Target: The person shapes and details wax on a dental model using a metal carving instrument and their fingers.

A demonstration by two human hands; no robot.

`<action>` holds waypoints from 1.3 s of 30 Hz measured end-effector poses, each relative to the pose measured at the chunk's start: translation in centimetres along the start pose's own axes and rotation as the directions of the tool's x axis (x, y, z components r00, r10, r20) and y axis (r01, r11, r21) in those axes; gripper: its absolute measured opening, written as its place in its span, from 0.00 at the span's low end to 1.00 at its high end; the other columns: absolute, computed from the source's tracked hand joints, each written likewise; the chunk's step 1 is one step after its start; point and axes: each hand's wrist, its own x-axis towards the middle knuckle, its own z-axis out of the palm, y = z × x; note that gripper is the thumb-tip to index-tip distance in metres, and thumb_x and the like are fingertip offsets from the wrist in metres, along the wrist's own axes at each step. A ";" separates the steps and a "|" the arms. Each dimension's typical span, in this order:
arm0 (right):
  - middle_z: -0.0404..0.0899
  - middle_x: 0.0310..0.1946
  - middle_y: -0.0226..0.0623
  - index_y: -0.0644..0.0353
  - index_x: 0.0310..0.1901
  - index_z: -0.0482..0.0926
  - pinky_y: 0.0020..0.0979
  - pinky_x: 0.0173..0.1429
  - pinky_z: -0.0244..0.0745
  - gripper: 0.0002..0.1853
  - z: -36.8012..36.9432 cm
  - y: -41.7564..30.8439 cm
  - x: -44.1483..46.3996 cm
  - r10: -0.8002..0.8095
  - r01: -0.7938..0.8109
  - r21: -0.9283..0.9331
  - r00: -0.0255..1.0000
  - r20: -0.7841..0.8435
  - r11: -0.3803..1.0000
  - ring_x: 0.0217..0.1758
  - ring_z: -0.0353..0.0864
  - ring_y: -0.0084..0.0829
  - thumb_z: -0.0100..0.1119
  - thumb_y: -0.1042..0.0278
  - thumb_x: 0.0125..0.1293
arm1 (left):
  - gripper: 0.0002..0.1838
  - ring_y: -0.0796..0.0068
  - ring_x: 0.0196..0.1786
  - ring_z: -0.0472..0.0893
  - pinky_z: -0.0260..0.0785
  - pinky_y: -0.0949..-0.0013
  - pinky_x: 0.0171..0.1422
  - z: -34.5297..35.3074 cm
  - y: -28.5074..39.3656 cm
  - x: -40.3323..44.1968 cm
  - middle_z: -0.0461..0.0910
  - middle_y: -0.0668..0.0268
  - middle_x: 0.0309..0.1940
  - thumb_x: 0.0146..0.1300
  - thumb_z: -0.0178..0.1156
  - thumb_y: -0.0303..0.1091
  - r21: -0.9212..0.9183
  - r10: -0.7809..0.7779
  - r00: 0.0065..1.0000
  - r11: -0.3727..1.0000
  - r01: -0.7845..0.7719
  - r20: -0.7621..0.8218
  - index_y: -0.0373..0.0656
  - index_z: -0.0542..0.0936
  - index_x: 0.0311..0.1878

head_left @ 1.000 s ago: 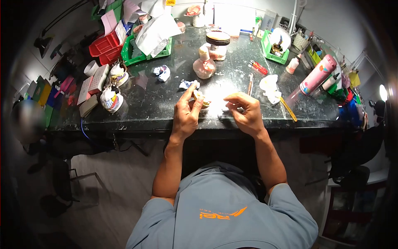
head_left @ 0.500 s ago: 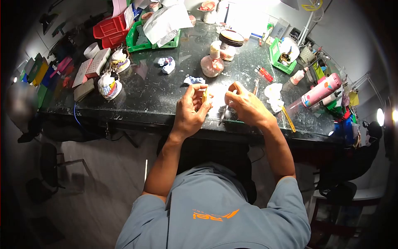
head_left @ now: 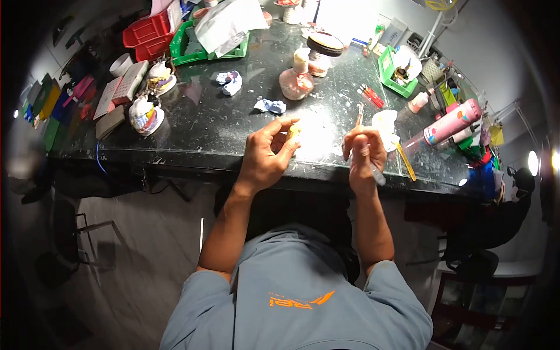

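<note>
Near the front edge of the black table (head_left: pixel 192 131), my left hand (head_left: pixel 265 153) pinches a small yellow piece (head_left: pixel 293 132) between thumb and fingers. My right hand (head_left: pixel 364 153) is closed around a slim tool with a grey end (head_left: pixel 377 174) that sticks out below the palm. A thin brush-like stick (head_left: pixel 360 114) lies just beyond the right fingers. To the right of that hand are a crumpled white piece (head_left: pixel 385 129) and a yellow-handled tool (head_left: pixel 406 162). A blue-white moulded piece (head_left: pixel 270 105) lies beyond my left hand.
A glass bottle (head_left: pixel 296 84) and a round-topped stand (head_left: pixel 325 44) are farther back. Dental-looking models (head_left: pixel 146 115) stand at left, near green (head_left: pixel 188 48) and red bins (head_left: pixel 149 39). A pink bottle (head_left: pixel 452 121) and another green bin (head_left: pixel 398 73) are at right.
My right hand has moved right, away from the yellow piece, and turned so the tool's grey end points toward me. My left hand keeps its hold. The view has shifted slightly.
</note>
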 end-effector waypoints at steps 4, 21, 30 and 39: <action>0.77 0.36 0.37 0.65 0.53 0.76 0.26 0.36 0.69 0.40 1.9 -0.2 -0.6 0.091 -0.082 0.162 0.995 -0.049 0.983 0.29 0.72 0.23 0.33 0.27 0.83 | 0.19 0.79 0.45 0.87 0.79 0.75 0.47 -0.1 0.6 -0.2 0.90 0.60 0.51 0.77 0.61 0.27 -0.008 -0.057 0.998 0.998 0.058 0.021 0.34 0.81 0.68; 0.88 0.43 0.46 0.66 0.52 0.79 0.23 0.41 0.75 0.27 1.5 1.1 -0.8 0.208 -0.196 0.078 0.953 -0.218 0.978 0.38 0.85 0.25 0.50 0.43 0.85 | 0.23 0.87 0.33 0.70 0.63 0.77 0.39 -0.4 -0.2 -0.2 0.82 0.66 0.34 0.67 0.46 0.31 -0.121 -0.006 0.999 0.993 0.010 0.036 0.31 0.85 0.55; 0.81 0.28 0.31 0.62 0.46 0.81 0.21 0.33 0.69 0.25 1.0 1.4 -0.6 0.251 -0.243 0.068 0.958 -0.141 0.968 0.28 0.77 0.18 0.54 0.43 0.82 | 0.17 0.89 0.30 0.64 0.54 0.79 0.35 -0.6 0.0 -0.4 0.71 0.76 0.27 0.68 0.50 0.33 -0.179 -0.009 1.000 0.984 0.005 -0.022 0.35 0.84 0.50; 0.86 0.28 0.34 0.64 0.40 0.84 0.24 0.33 0.73 0.24 -2.5 0.5 1.3 0.335 -0.350 0.061 0.925 0.181 0.935 0.28 0.81 0.18 0.53 0.50 0.86 | 0.11 0.93 0.29 0.66 0.60 0.82 0.34 -0.6 0.6 0.6 0.71 0.81 0.27 0.60 0.76 0.26 0.059 -0.017 0.998 0.998 0.020 -0.055 0.42 0.80 0.40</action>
